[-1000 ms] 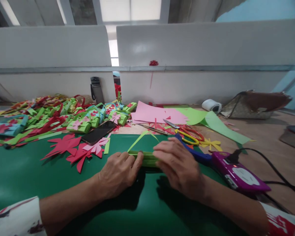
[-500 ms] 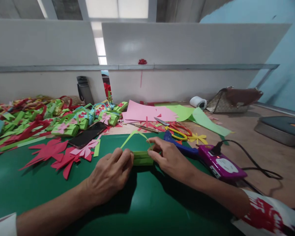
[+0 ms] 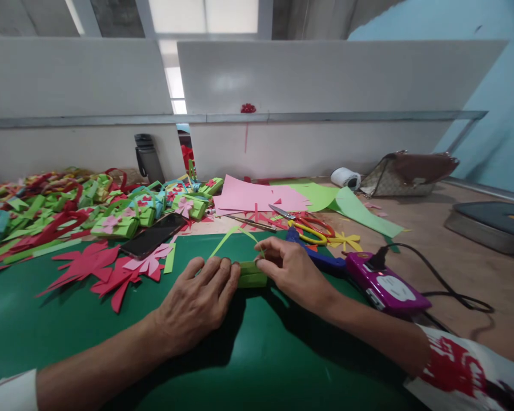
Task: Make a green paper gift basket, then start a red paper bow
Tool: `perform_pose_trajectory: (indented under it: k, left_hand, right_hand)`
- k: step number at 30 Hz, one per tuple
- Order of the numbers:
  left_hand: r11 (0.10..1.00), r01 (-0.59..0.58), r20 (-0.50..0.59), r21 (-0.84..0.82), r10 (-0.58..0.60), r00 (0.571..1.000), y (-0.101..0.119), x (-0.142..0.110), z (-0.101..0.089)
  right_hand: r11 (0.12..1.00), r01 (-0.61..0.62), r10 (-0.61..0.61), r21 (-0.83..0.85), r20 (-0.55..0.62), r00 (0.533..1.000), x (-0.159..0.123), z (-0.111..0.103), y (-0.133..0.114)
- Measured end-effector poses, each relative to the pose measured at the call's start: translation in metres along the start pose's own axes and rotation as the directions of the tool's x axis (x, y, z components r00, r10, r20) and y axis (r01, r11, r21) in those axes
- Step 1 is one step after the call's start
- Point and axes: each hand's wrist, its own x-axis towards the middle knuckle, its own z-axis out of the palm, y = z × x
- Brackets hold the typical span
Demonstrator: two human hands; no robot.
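A small green paper bag (image 3: 252,279) with a thin strip handle (image 3: 225,241) arching above it rests on the green mat (image 3: 257,354). My left hand (image 3: 201,297) is closed over the bag's left end, its fingers lying across the top and hiding that side. At the right end, my right hand (image 3: 293,271) pinches the lower end of the handle strip against the bag between thumb and fingers. Just behind my right hand lies a blue glue gun (image 3: 321,260).
Left of my hands are red paper flowers (image 3: 88,262), a phone (image 3: 156,235) and a heap of finished paper bags (image 3: 124,220). Behind are pink paper sheets (image 3: 257,194) and scissors (image 3: 312,231). A purple power block (image 3: 385,285) with a black cable sits to the right.
The fingers of my left hand have spread further right over the bag's top, covering more of it. My right hand stays at the bag's right end, almost unmoved.
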Motion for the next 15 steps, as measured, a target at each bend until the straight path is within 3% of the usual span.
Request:
perform_pose_trajectory:
  k: [2,3,5,6,8,10,12,15]
  left_hand:
    - [0.997,-0.007,-0.099,-0.08,-0.001,0.995,-0.004,-0.002,-0.005]
    - [0.99,0.038,-0.165,-0.134,-0.06,0.984,-0.008,-0.003,-0.006]
    - [0.918,0.253,-0.215,-0.305,-0.325,0.921,-0.015,-0.003,-0.007]
    - [0.819,0.39,-0.149,-0.42,-0.486,0.861,-0.018,-0.002,-0.005]
    - [0.492,0.615,0.168,-0.616,-0.681,0.713,-0.022,0.001,0.0]
    - [0.159,0.713,0.49,-0.683,-0.624,0.609,-0.023,0.005,0.006]
    - [-0.018,0.72,0.628,-0.694,-0.504,0.592,-0.02,0.009,0.01]
    - [-0.142,0.732,0.705,-0.666,-0.442,0.555,-0.014,0.012,0.011]
  right_hand:
    - [1.0,0.003,-0.003,0.011,-0.007,1.0,0.001,0.0,0.002]
    - [1.0,0.002,-0.002,0.018,-0.012,1.0,0.001,0.0,0.004]
    - [1.0,-0.001,0.002,0.031,-0.02,1.0,0.002,0.001,0.006]
    - [0.999,-0.003,0.004,0.037,-0.023,1.0,0.003,0.001,0.007]
    - [0.999,-0.003,0.005,0.046,-0.029,1.0,0.003,0.002,0.008]
    - [0.999,-0.003,0.005,0.051,-0.036,0.999,0.002,0.002,0.007]
    - [0.999,-0.003,0.005,0.054,-0.04,0.999,0.001,0.003,0.006]
    - [0.998,0.005,-0.003,0.065,-0.037,0.999,0.0,0.004,0.004]
